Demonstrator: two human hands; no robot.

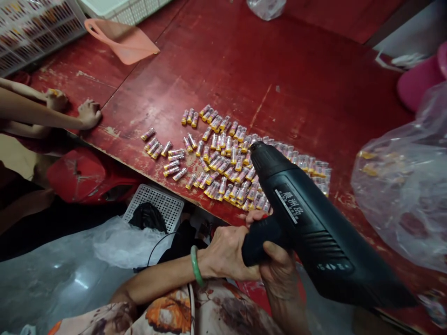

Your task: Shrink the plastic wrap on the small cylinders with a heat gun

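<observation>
A large black heat gun (314,232) fills the lower right of the head view, its nozzle pointing up and left over the table. My left hand (228,249), a green bangle at its wrist, is closed round the handle. Against the handle's other side my right hand (279,267) is also closed, its thumb showing; the rest of its fingers are partly hidden. Under and beyond the nozzle lie many small clear-wrapped tubes (223,163) with yellow ends, packed densely near the gun and scattered loosely toward the left.
The worn red table (195,70) has a near edge running diagonally. Another person's hand (89,114) rests on it at left. Around stand an orange scoop (129,44), white crates (35,35), a clear plastic bag (408,186), a pink bucket (419,83) and, below, a white basket (171,204).
</observation>
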